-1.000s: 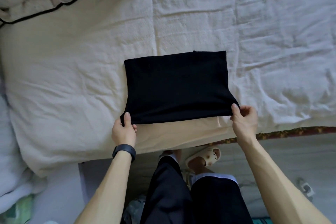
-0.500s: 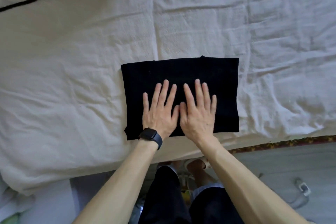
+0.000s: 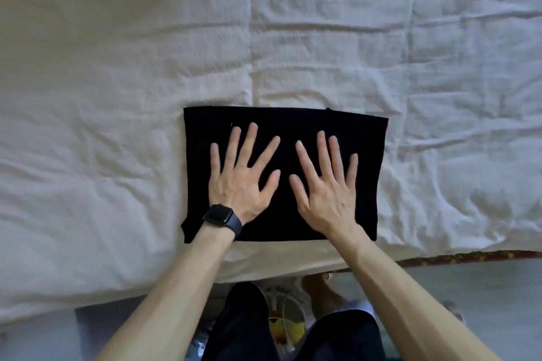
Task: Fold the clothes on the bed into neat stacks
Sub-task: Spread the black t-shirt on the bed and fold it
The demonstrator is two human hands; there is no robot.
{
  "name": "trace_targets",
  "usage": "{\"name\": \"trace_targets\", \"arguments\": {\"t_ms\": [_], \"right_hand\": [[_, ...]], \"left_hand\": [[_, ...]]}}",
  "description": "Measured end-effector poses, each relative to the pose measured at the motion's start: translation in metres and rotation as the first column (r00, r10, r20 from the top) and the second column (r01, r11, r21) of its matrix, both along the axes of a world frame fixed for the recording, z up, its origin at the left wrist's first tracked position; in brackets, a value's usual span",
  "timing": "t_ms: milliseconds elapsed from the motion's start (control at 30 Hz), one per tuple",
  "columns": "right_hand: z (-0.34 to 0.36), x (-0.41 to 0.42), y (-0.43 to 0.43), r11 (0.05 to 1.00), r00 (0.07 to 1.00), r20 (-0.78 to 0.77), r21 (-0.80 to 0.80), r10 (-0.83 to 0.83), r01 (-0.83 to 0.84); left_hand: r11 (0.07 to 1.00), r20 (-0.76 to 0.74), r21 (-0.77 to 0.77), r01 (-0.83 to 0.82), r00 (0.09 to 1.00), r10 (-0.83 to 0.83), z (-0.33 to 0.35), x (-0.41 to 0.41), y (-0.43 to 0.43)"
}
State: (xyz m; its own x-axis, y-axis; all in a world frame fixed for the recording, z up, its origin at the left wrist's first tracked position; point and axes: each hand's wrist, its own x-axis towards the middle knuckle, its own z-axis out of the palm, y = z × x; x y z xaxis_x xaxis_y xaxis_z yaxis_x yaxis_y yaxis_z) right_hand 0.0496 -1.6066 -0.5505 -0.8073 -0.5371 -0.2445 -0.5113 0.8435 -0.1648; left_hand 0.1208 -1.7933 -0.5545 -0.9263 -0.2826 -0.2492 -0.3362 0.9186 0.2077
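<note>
While the folded garment (image 3: 283,121) lies on the bed (image 3: 117,82) near its front edge, long axis running side to side, the left hand (image 3: 236,184) and right hand (image 3: 325,192) rest flat on it, fingers spread, gripping nothing. Each hand sits on its own half, equally near the side edges.

No readable text (watch (image 3: 218,214) apparently blank).

Wide bare bedsheet (image 3: 117,97) gives passing room left, right and beyond the folded black cloth (image 3: 287,126).
</note>
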Motion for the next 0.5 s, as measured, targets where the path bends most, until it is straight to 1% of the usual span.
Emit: {"name": "trace_targets", "arguments": {"t_ms": [67, 100, 167, 267, 300, 367, 433, 500], "right_hand": [[-0.009, -0.005, 0.025, 0.999, 1.0, 0.029, 0.036, -0.011, 0.01], [-0.011, -0.011, 0.043, 0.997, 0.999, 0.042, 0.071, -0.03, 0.027], [-0.011, -0.023, 0.083, 0.99, 0.997, 0.059, 0.138, -0.038, 0.03], [-0.004, -0.038, 0.132, 0.973, 0.987, 0.131, 0.22, -0.097, 0.067], [-0.001, -0.041, 0.142, 0.967, 0.985, 0.138, 0.246, -0.106, 0.07], [0.004, -0.045, 0.159, 0.954, 0.98, 0.162, 0.295, -0.111, 0.059], [0.007, -0.049, 0.166, 0.958, 0.973, 0.2, 0.28, -0.113, 0.053], [0.009, -0.051, 0.171, 0.97, 0.966, 0.229, 0.234, -0.116, 0.061]], "left_hand": [[0.987, 0.047, 0.009, -0.161, 0.986, 0.16, -0.007, 0.005, -0.026], [0.976, 0.08, -0.02, -0.218, 0.972, 0.219, -0.007, 0.011, -0.038], [0.963, 0.108, -0.069, -0.26, 0.958, 0.266, -0.006, 0.025, -0.047], [0.959, 0.064, -0.057, -0.279, 0.957, 0.283, 0.004, 0.027, -0.015], [0.967, 0.059, -0.05, -0.25, 0.966, 0.253, 0.007, 0.027, 0.004], [0.994, 0.075, -0.008, -0.113, 0.991, 0.113, 0.011, 0.027, 0.052], [0.996, 0.083, 0.051, 0.07, 0.994, -0.074, 0.01, 0.026, 0.105], [0.975, 0.103, 0.109, 0.192, 0.974, -0.204, 0.005, 0.022, 0.159]]}}
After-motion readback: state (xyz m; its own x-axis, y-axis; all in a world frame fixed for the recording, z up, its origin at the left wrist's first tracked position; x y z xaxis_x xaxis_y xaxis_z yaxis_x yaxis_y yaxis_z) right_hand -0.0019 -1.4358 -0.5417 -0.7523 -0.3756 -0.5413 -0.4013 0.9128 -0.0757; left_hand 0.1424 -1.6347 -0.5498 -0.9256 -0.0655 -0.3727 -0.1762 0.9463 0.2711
